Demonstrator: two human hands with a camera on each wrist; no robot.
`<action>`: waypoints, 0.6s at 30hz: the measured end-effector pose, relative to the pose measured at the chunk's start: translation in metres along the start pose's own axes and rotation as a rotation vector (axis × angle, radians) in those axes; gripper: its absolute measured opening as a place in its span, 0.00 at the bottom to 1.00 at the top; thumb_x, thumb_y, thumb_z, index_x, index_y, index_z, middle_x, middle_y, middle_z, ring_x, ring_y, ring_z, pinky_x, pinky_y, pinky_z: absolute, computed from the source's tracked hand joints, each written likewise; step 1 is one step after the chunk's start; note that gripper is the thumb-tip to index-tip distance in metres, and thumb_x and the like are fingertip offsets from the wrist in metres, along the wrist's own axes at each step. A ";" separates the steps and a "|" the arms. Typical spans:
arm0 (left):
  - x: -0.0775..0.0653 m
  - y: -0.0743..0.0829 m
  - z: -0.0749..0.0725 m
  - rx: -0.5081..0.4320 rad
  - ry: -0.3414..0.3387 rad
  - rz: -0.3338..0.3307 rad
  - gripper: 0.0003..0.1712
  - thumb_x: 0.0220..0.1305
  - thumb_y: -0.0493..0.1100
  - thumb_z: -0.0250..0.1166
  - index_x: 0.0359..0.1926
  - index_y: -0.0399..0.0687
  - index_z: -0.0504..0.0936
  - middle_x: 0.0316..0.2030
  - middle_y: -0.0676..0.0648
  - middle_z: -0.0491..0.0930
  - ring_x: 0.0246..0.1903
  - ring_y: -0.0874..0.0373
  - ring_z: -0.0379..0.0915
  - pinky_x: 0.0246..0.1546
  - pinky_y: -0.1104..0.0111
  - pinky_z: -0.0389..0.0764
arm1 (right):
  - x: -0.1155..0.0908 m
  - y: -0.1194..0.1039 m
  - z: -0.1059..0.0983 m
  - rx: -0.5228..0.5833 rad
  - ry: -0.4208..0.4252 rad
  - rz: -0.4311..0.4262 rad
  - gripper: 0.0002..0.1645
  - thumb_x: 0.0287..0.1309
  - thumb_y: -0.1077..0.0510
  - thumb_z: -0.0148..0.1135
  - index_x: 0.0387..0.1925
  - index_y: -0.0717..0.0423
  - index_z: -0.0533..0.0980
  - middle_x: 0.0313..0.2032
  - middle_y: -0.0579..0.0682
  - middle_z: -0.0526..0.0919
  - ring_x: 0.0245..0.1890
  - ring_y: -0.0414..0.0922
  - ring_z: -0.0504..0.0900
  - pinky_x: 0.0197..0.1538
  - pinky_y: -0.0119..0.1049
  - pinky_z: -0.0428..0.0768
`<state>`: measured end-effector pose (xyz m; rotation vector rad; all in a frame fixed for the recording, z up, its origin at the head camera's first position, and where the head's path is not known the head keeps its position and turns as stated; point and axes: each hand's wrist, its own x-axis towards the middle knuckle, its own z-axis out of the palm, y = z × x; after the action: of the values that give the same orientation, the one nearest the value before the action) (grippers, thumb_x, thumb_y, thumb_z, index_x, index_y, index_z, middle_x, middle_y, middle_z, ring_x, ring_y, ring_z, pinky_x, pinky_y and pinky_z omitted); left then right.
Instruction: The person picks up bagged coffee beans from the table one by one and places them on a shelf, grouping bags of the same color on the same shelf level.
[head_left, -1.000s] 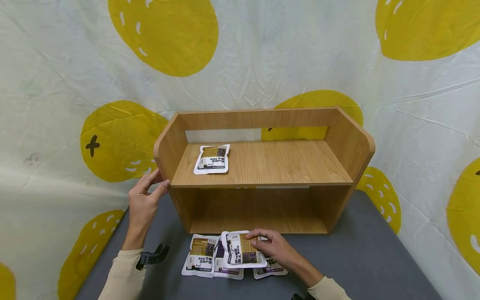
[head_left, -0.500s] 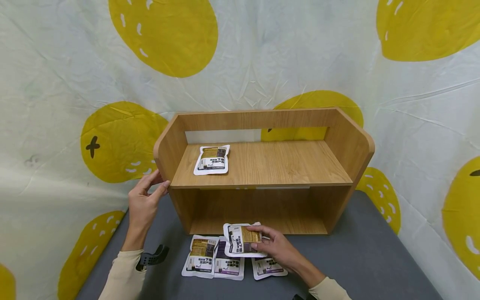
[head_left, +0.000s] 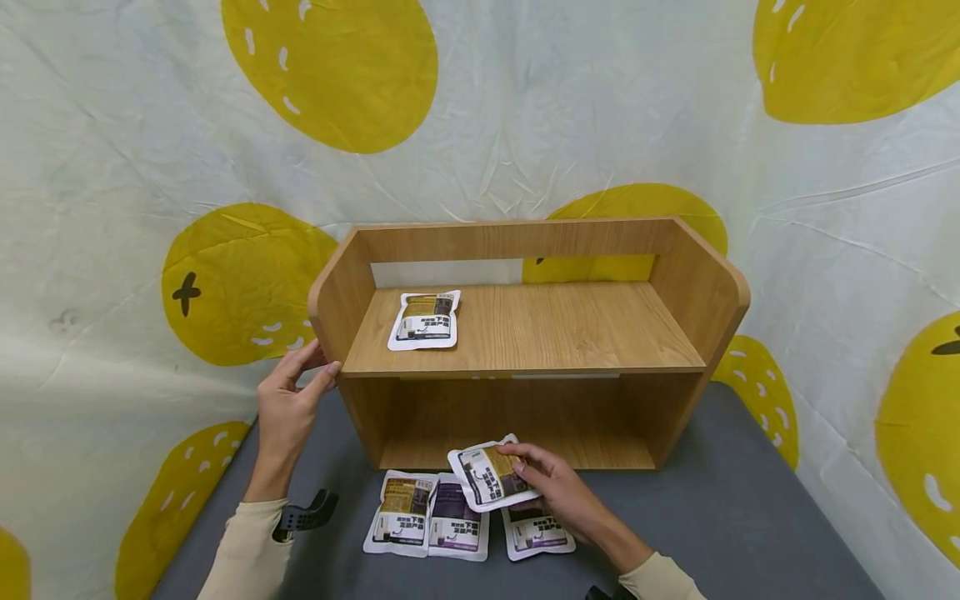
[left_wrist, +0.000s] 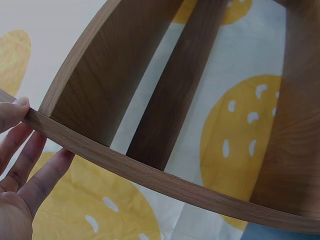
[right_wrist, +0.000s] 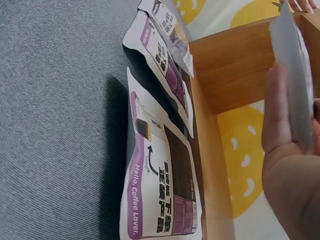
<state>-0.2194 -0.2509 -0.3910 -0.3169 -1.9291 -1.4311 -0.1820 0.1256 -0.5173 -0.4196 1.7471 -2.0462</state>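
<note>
My right hand (head_left: 558, 487) pinches a white coffee pouch (head_left: 487, 477) with a gold-brown label between thumb and fingers. The pouch hangs tilted above the gap in the row of pouches, and in the right wrist view it appears edge-on. My left hand (head_left: 288, 408) grips the left side panel of a two-tier wooden shelf (head_left: 525, 325); in the left wrist view the thumb and fingers (left_wrist: 55, 172) lie on either side of the panel's edge. One gold-labelled pouch (head_left: 425, 320) lies on the upper tier at the left.
Before the shelf lie a gold-labelled pouch (head_left: 401, 514), a purple-labelled pouch (head_left: 459, 533) beside it, and another purple-labelled pouch (head_left: 538, 531) to the right. They rest on a grey tabletop (head_left: 720, 517). A white cloth (head_left: 480, 100) with yellow shapes hangs behind.
My right hand has raised the gold-labelled pouch off the row, moving it slightly away and turning it. More of the purple-labelled pouches shows. The left hand stays on the shelf.
</note>
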 end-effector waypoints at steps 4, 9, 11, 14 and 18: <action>0.000 0.000 0.000 0.001 -0.002 0.000 0.29 0.61 0.31 0.72 0.62 0.54 0.83 0.47 0.46 0.81 0.47 0.61 0.82 0.38 0.73 0.88 | 0.001 -0.002 -0.002 0.006 -0.012 -0.033 0.32 0.71 0.59 0.61 0.72 0.62 0.66 0.71 0.65 0.60 0.48 0.46 0.85 0.53 0.43 0.87; 0.000 0.001 0.000 -0.003 -0.004 -0.004 0.29 0.62 0.31 0.72 0.63 0.55 0.83 0.47 0.47 0.81 0.47 0.61 0.82 0.38 0.73 0.88 | 0.001 -0.004 -0.006 -0.087 -0.056 -0.087 0.37 0.69 0.63 0.63 0.76 0.57 0.63 0.65 0.70 0.68 0.49 0.46 0.85 0.52 0.38 0.87; 0.001 0.002 0.000 -0.006 -0.004 -0.005 0.29 0.62 0.31 0.72 0.62 0.55 0.83 0.47 0.47 0.81 0.47 0.61 0.82 0.38 0.73 0.88 | 0.001 -0.006 -0.007 -0.146 -0.055 -0.121 0.38 0.68 0.62 0.64 0.76 0.54 0.63 0.67 0.68 0.68 0.50 0.44 0.83 0.51 0.34 0.86; 0.001 0.002 0.000 -0.008 -0.006 -0.004 0.29 0.61 0.31 0.72 0.62 0.54 0.83 0.47 0.47 0.81 0.47 0.61 0.82 0.38 0.73 0.88 | 0.003 -0.009 -0.008 -0.201 -0.037 -0.176 0.38 0.67 0.62 0.65 0.76 0.54 0.65 0.70 0.66 0.67 0.53 0.43 0.80 0.52 0.31 0.85; 0.000 0.002 0.000 -0.006 -0.009 -0.001 0.29 0.62 0.31 0.72 0.63 0.54 0.83 0.47 0.47 0.81 0.47 0.61 0.81 0.38 0.74 0.88 | 0.004 -0.009 -0.009 -0.237 -0.029 -0.216 0.33 0.68 0.62 0.64 0.72 0.59 0.69 0.72 0.64 0.66 0.62 0.41 0.75 0.58 0.27 0.80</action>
<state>-0.2184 -0.2500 -0.3894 -0.3261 -1.9329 -1.4388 -0.1904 0.1323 -0.5099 -0.7353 2.0110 -1.9654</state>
